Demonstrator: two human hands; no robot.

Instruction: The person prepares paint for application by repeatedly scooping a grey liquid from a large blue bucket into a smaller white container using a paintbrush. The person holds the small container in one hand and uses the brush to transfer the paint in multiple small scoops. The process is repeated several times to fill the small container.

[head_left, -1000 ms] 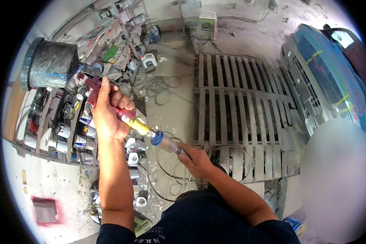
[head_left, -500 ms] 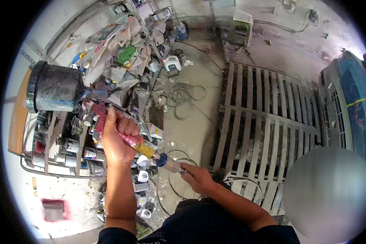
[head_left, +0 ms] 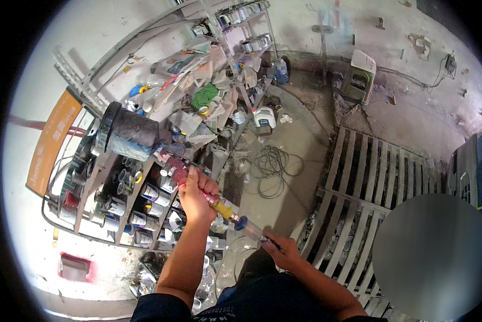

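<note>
A paint spray gun (head_left: 179, 173) with a red body is held out in front of me. Its large dark cup (head_left: 134, 134), streaked with paint, points toward the shelves on the left. My left hand (head_left: 198, 198) is wrapped round the red handle. Below the handle comes a yellow fitting (head_left: 222, 209), then a small clear cylinder with a blue collar (head_left: 243, 224), which looks like an inline air filter. My right hand (head_left: 284, 252) closes round the lower end of that cylinder, where a dark connector partly shows between the fingers.
Shelves (head_left: 99, 177) crowded with paint cans stand at the left, beside an orange panel (head_left: 54, 144). Paper scraps and a green cloth (head_left: 204, 96) pile behind. A coiled hose (head_left: 273, 166) lies on the floor; slatted grating (head_left: 353, 236) and a vehicle (head_left: 469, 161) are at the right.
My view has swung left and up, so the room sits farther right and lower. Both hands keep their hold on the spray gun and filter, which appear farther right in the picture.
</note>
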